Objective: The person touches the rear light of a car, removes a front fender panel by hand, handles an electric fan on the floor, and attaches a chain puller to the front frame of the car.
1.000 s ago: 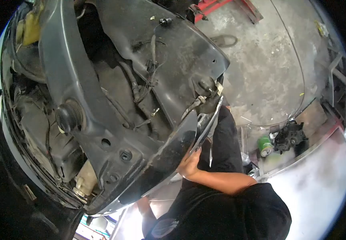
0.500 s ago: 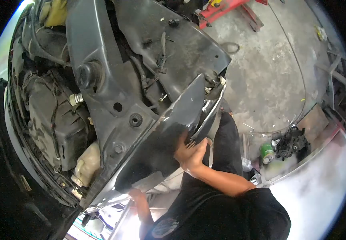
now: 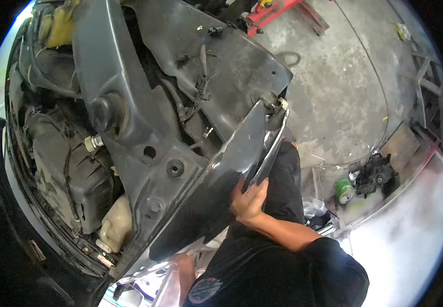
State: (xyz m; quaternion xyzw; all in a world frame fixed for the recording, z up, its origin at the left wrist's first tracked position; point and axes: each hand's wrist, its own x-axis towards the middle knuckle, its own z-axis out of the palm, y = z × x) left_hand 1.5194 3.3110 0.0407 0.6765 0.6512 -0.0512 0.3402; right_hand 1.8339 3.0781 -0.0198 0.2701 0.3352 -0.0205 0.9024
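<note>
A glossy black body panel (image 3: 196,207) runs diagonally along the front of a dark vehicle frame (image 3: 152,140). On its right part, near the narrow pointed end, my right hand (image 3: 249,202) grips the edge, with the fingers against the shiny face. Lower down, my left hand (image 3: 183,262) is at the panel's bottom edge; its fingertips are partly hidden there. A loose wiring connector (image 3: 202,92) lies over the dark inner liner (image 3: 231,61). A pale plastic reservoir (image 3: 115,223) sits left of the panel.
A red metal stand (image 3: 283,14) is on the concrete floor (image 3: 334,97) at the top. On the right are a green can (image 3: 343,190), a black mechanical part (image 3: 377,175) and metal framing (image 3: 426,84). A cable crosses the floor.
Since the earliest frame the panel has turned, showing more of its glossy face. Both hands have stayed at its edges. The view has shifted, bringing more of the engine bay into sight.
</note>
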